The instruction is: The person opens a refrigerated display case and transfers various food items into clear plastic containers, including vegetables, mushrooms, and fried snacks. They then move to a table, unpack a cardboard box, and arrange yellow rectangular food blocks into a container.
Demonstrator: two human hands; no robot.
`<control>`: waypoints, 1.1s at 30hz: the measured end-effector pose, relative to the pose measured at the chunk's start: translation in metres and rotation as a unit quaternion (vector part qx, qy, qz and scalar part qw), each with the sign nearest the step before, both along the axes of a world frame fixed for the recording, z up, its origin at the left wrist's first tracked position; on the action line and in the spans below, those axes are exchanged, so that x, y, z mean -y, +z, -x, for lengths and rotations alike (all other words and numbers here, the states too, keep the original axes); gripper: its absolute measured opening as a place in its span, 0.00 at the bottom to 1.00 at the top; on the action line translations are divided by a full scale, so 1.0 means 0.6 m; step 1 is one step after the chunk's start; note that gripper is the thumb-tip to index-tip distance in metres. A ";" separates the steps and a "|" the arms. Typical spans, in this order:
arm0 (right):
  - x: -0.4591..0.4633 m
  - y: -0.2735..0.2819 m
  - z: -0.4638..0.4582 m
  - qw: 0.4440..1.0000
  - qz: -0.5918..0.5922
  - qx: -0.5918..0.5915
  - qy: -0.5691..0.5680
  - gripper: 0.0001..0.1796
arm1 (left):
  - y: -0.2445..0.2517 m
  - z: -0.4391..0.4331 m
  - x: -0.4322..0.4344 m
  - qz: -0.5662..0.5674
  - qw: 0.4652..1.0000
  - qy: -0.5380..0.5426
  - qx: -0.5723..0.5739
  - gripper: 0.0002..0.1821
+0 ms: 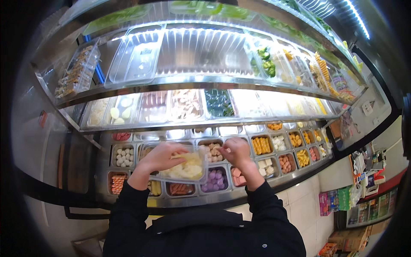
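A clear plastic container (205, 170) of pale yellow slices (188, 167) lies across the steel food pans in front of me. My left hand (165, 155) reaches over its left side, thumb and fingers spread at the slices; whether it grips any is blurred. To the right, my right hand (237, 150) is curled, its fingertips at the edge of a pan of light brown balls (213, 152). Anything between those fingertips is too small to tell. Purple balls (214, 180) fill the pan below the container's right end, and pink blocks (238, 177) lie under my right wrist.
Above the pans runs a lit steel shelf (205, 84) with clear bins, one with broccoli (268, 62). White balls (124, 157) fill a pan at left; yellow rolls (261, 145) and white tofu-like cubes (266, 167) lie right. Cartons (348, 239) stand on the floor at right.
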State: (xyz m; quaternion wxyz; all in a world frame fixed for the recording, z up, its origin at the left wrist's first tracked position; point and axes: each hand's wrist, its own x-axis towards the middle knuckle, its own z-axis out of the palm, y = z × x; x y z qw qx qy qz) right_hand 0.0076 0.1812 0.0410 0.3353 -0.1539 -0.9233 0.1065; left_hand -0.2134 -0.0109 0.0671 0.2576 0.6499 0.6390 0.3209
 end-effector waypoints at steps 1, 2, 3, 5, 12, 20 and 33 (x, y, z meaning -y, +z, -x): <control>-0.026 0.028 -0.018 0.999 -0.023 -0.034 -0.026 0.14 | 0.039 -0.021 -0.037 -0.071 0.994 -0.008 0.080 0.16; -0.053 0.055 -0.032 0.995 -0.015 -0.091 -0.024 0.14 | 0.077 -0.041 -0.081 -0.128 0.986 0.019 0.104 0.16; -0.080 0.079 -0.043 0.989 -0.002 -0.144 -0.023 0.13 | 0.110 -0.061 -0.134 -0.179 0.970 0.050 0.153 0.17; -0.117 0.109 -0.070 0.982 0.025 -0.187 -0.026 0.10 | 0.180 -0.081 -0.278 -0.220 0.958 0.100 0.154 0.30; -0.215 0.100 -0.203 0.979 0.103 -0.176 0.012 0.09 | 0.266 -0.092 -0.613 0.084 0.939 0.244 0.228 0.40; -0.296 0.037 -0.313 0.947 0.243 -0.208 -0.003 0.07 | 0.224 -0.045 -0.711 -0.065 0.826 0.347 0.439 0.10; -0.274 0.049 -0.307 0.945 0.262 -0.179 0.083 0.06 | 0.287 -0.103 -0.299 -0.048 0.843 0.190 0.500 0.03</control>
